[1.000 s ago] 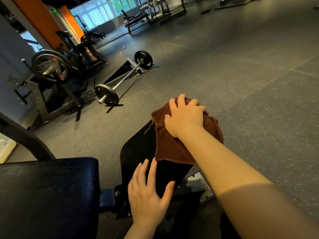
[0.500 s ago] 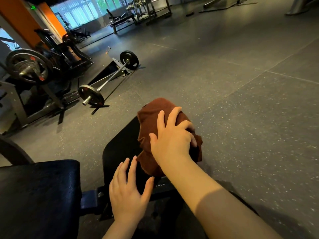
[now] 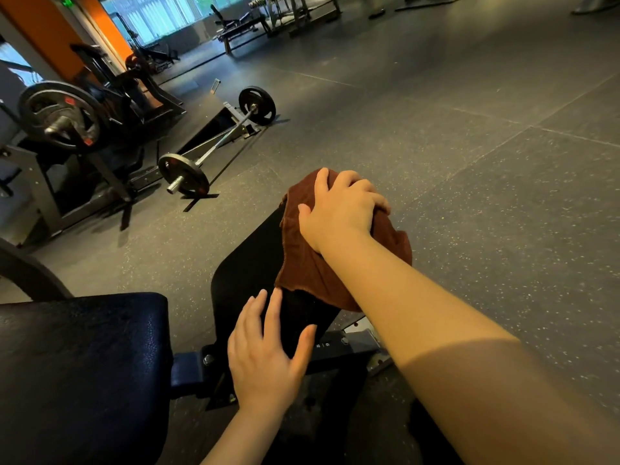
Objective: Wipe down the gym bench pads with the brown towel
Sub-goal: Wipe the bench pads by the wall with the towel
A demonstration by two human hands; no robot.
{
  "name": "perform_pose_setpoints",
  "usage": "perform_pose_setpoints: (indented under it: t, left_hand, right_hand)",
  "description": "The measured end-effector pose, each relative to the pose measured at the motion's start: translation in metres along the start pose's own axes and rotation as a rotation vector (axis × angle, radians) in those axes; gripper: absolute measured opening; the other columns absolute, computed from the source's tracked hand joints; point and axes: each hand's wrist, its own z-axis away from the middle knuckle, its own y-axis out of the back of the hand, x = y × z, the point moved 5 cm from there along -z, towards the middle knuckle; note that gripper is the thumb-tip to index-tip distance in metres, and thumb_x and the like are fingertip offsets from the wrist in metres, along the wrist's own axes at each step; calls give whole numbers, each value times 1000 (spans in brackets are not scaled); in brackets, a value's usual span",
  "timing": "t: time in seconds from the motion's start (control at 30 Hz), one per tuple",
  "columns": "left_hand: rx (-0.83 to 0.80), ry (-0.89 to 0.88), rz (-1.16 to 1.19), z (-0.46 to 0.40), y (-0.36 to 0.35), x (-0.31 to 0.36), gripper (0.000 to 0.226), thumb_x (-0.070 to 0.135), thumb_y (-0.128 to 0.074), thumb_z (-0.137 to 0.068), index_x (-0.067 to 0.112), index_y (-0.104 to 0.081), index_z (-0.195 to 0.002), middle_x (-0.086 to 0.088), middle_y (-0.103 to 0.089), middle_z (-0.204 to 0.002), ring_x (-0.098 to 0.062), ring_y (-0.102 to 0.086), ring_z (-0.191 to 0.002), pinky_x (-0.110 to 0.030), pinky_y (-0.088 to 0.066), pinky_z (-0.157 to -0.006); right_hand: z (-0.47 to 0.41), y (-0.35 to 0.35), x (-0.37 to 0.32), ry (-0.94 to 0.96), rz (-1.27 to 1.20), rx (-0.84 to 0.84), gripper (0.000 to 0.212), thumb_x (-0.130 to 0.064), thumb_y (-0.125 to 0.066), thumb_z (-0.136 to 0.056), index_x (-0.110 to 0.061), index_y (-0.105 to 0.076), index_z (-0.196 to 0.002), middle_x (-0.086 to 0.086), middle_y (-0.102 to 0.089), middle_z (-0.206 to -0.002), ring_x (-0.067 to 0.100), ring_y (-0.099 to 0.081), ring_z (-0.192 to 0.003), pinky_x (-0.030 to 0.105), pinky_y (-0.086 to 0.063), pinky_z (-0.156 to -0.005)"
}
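Note:
The brown towel [image 3: 308, 263] lies bunched over the far end of a narrow black bench pad [image 3: 248, 263]. My right hand [image 3: 342, 209] presses down on top of it, fingers curled over the towel's far side and gripping the cloth. My left hand [image 3: 265, 357] rests flat on the near end of the same pad with its fingers spread and straight, holding nothing. A wider black pad [image 3: 84, 364] sits at the lower left, joined to the narrow one by the bench's metal frame [image 3: 335, 347].
A barbell [image 3: 218, 146] with plates lies on the grey rubber floor to the far left. Beyond it stands a plate-loaded machine [image 3: 60, 115]. Open floor [image 3: 486, 162] stretches to the right of the bench, with more benches far back by the windows.
My right hand dragged the towel nearer along the pad, then pushed it back out to the far end. My left hand stayed on the pad's near end.

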Motion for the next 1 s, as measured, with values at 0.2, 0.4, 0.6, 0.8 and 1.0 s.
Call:
perform_pose_setpoints:
  t: [0.2,0.4,0.6,0.8,1.0]
  left_hand:
    - [12,6,58,2,1,0,72,64,-19,-101,12,-52,-139,-14,-56,-137,-35,-53,-126,-54,-48,-93]
    - [80,91,321,5,6,-7,71,64,-20,-100,14,-53,-137,-5,-59,-133,-21,-57,-120,-49,-49,-93]
    - [189,100,484,8,10,-18,58,50,-46,-94,14,-48,-139,-4,-52,-133,-8,-46,-120,-45,-49,-95]
    - [189,-14,467,-10,29,12,57,49,-51,-87,23,-53,-138,1,-46,-145,-18,-40,-137,-48,-26,-115]
    - [-145,-116,294,-37,-4,23,79,69,-32,-85,31,-28,-155,9,-21,-162,-12,-15,-151,-44,-6,-121]
  right_hand:
    - [48,-19,-7,82,-23,188,71,-52,-27,-101,-13,-9,-157,30,2,-159,54,-2,-144,73,-12,-109]
    - [109,-55,-24,229,-114,269,65,-47,-27,-100,-15,-21,-156,25,1,-162,44,12,-148,69,5,-113]
    - [133,-53,5,473,-207,423,51,-40,-40,-90,-19,-59,-133,11,-47,-148,30,-38,-141,69,-17,-110]
    - [65,-13,38,633,-194,692,40,-28,-46,-96,-7,-65,-123,17,-59,-134,34,-53,-125,52,-35,-108]
    - [54,-38,39,556,-357,921,32,-18,-48,-92,2,-70,-104,21,-66,-115,38,-57,-112,51,-38,-105]
